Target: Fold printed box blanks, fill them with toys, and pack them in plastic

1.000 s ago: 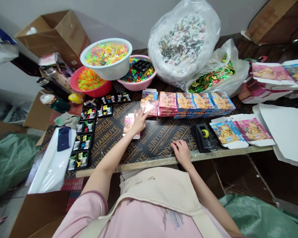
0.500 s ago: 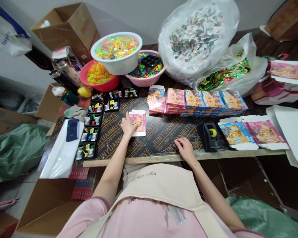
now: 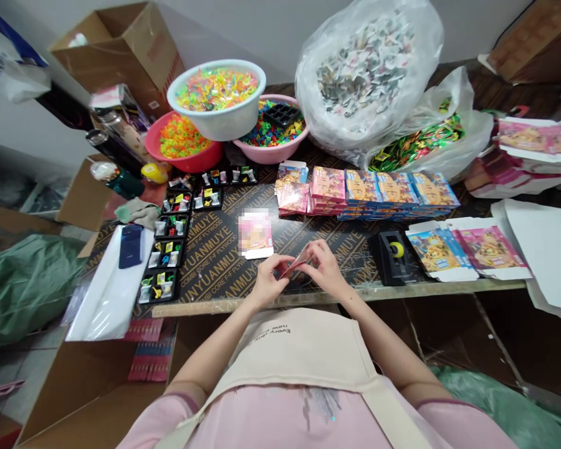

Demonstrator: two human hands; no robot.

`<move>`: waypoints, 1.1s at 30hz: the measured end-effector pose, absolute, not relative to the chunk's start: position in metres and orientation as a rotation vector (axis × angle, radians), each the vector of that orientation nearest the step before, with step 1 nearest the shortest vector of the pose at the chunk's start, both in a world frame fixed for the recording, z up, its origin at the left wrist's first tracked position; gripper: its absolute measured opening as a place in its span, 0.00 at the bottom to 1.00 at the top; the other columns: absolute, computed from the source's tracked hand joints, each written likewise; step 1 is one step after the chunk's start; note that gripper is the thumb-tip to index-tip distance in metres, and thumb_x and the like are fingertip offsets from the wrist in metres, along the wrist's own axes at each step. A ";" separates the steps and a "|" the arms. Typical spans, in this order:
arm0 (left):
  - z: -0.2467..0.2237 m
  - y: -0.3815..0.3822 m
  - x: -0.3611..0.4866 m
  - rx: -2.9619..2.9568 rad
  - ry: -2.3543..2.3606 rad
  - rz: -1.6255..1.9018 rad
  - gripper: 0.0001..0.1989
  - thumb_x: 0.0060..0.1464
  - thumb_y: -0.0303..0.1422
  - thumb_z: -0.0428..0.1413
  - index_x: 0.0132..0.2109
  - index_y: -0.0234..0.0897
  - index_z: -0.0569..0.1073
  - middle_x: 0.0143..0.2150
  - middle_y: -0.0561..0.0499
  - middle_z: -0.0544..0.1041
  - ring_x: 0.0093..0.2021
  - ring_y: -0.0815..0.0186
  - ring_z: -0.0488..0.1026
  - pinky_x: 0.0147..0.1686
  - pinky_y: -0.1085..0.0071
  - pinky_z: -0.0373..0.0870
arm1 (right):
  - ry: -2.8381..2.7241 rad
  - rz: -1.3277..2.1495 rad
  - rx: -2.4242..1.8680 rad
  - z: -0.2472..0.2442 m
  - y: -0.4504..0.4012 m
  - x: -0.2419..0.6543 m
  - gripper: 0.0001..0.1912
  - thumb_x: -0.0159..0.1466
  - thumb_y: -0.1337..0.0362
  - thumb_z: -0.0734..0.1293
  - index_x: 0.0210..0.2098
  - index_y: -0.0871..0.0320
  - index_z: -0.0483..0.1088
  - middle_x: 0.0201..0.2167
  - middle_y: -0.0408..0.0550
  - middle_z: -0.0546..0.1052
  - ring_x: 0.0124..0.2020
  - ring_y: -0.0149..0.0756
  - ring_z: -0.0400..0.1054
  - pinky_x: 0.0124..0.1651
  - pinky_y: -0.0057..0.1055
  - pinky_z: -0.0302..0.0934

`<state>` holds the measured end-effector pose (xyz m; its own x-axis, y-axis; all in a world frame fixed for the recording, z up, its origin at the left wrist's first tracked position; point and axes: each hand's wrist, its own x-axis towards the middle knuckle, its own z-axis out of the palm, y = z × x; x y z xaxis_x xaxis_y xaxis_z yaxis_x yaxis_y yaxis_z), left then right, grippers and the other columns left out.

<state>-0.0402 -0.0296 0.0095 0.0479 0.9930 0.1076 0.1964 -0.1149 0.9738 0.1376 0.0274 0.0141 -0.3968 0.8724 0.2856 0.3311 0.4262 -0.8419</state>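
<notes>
Near the table's front edge, my left hand (image 3: pixel 272 279) and my right hand (image 3: pixel 325 267) hold a thin pink carton (image 3: pixel 300 260) between them, seen nearly edge-on. Fingers of both hands are pinched on it, the left hand at its lower left end and the right at its upper right part. Just beyond my left hand, a flat pink carton (image 3: pixel 257 236) with white flaps lies on the dark printed tabletop (image 3: pixel 215 262). Part of its picture is blurred out.
Black trays (image 3: pixel 163 287) of small toys line the left side, beside a phone (image 3: pixel 131 246). Bowls (image 3: pixel 217 121) of colourful pieces stand behind. Stacked boxes (image 3: pixel 378 193) are at centre right, with a tape dispenser (image 3: pixel 393 255) and flat cartons (image 3: pixel 442 249) nearer the front.
My left hand has left the pink carton on the table and moved right and nearer. Both hands have come together and now grip another thin pink carton. The view has shifted slightly.
</notes>
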 end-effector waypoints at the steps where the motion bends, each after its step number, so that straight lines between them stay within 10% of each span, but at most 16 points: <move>1: 0.008 -0.030 -0.040 1.380 1.179 1.145 0.22 0.46 0.35 0.63 0.51 0.40 0.76 0.44 0.48 0.78 0.43 0.62 0.75 0.45 0.65 0.72 | -1.951 0.953 -1.011 0.017 0.027 0.140 0.12 0.63 0.57 0.69 0.29 0.54 0.64 0.33 0.45 0.70 0.32 0.35 0.65 0.35 0.32 0.62; 6: 0.007 -0.031 -0.034 0.986 0.721 0.904 0.41 0.37 0.41 0.69 0.61 0.41 0.71 0.58 0.43 0.74 0.62 0.48 0.68 0.59 0.56 0.67 | -1.946 1.232 -0.983 0.022 0.026 0.154 0.15 0.62 0.52 0.69 0.29 0.54 0.64 0.26 0.40 0.70 0.27 0.33 0.64 0.34 0.31 0.62; 12: 0.012 -0.030 -0.029 0.768 0.903 0.993 0.33 0.35 0.36 0.69 0.53 0.36 0.76 0.48 0.44 0.81 0.48 0.53 0.77 0.52 0.58 0.72 | -1.515 1.351 -0.977 0.004 0.033 0.159 0.37 0.45 0.45 0.79 0.50 0.52 0.71 0.47 0.51 0.78 0.38 0.38 0.73 0.40 0.34 0.69; 17: 0.005 -0.020 -0.029 0.861 1.046 0.983 0.17 0.39 0.38 0.68 0.37 0.33 0.81 0.34 0.47 0.82 0.38 0.57 0.78 0.44 0.62 0.75 | -1.419 1.497 -1.026 -0.012 0.026 0.156 0.16 0.53 0.51 0.76 0.32 0.56 0.79 0.28 0.44 0.81 0.28 0.37 0.73 0.35 0.36 0.71; 27: -0.002 -0.010 0.003 0.484 1.168 1.418 0.13 0.42 0.42 0.63 0.30 0.37 0.77 0.31 0.52 0.81 0.34 0.62 0.76 0.40 0.66 0.73 | -1.082 1.303 -1.137 -0.032 0.004 0.129 0.27 0.65 0.42 0.56 0.36 0.57 0.75 0.34 0.52 0.81 0.41 0.43 0.76 0.44 0.38 0.70; 33: 0.010 -0.008 -0.006 0.595 1.243 1.334 0.10 0.35 0.30 0.53 0.29 0.39 0.76 0.30 0.53 0.80 0.33 0.63 0.74 0.37 0.67 0.71 | -1.062 1.352 -1.172 -0.013 0.012 0.131 0.08 0.54 0.61 0.63 0.30 0.55 0.73 0.32 0.48 0.82 0.39 0.46 0.76 0.46 0.42 0.69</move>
<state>-0.0063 -0.0084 0.0099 -0.2110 0.9236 -0.3201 -0.3846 0.2226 0.8958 0.1313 0.0119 -0.0128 -0.0160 0.9949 -0.0991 -0.1391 -0.1004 -0.9852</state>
